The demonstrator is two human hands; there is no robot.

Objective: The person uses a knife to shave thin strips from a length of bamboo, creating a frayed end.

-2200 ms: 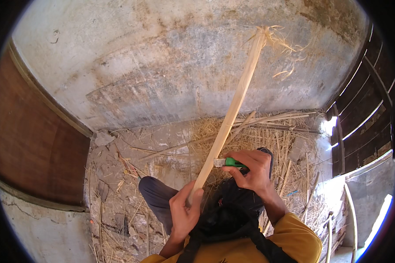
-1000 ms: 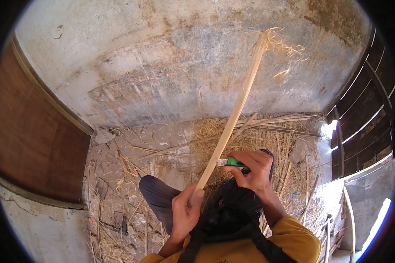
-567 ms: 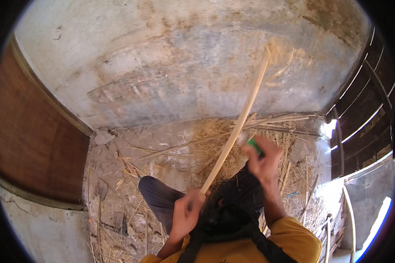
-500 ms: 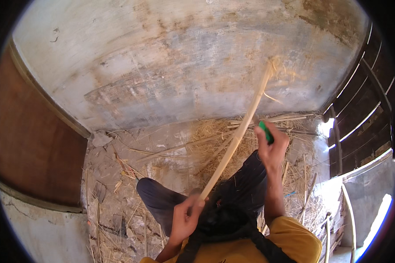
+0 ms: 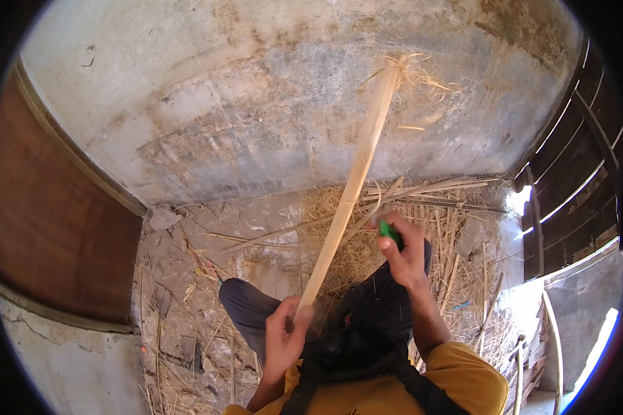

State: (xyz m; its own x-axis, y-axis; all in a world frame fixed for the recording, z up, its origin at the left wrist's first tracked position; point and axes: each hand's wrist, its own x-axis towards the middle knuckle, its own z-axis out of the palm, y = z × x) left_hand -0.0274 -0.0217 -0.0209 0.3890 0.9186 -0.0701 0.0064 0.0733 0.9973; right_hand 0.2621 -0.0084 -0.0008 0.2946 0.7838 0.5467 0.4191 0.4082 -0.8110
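Observation:
A long pale bamboo strip (image 5: 354,181) slants up and away from me, with curled shavings (image 5: 422,79) bunched at its far end. Its near end is gripped by my left hand (image 5: 285,333), thumb on top. My right hand (image 5: 407,250) is closed round a green-handled knife (image 5: 392,235), to the right of the strip and apart from it. The blade is mostly hidden and blurred by motion. One thin curl of shaving hangs near the strip's middle, just above the knife.
A stained wall (image 5: 256,117) rises in front of me. Straw-like shavings (image 5: 325,221) and loose sticks (image 5: 443,185) litter the floor between my knees and the wall. A brown panel (image 5: 62,207) stands at the left; dark slats (image 5: 567,173) are at the right.
The strip's far end has swung left and up, and its broad flat face now shows. My right hand has come down and left, toward me, with the knife.

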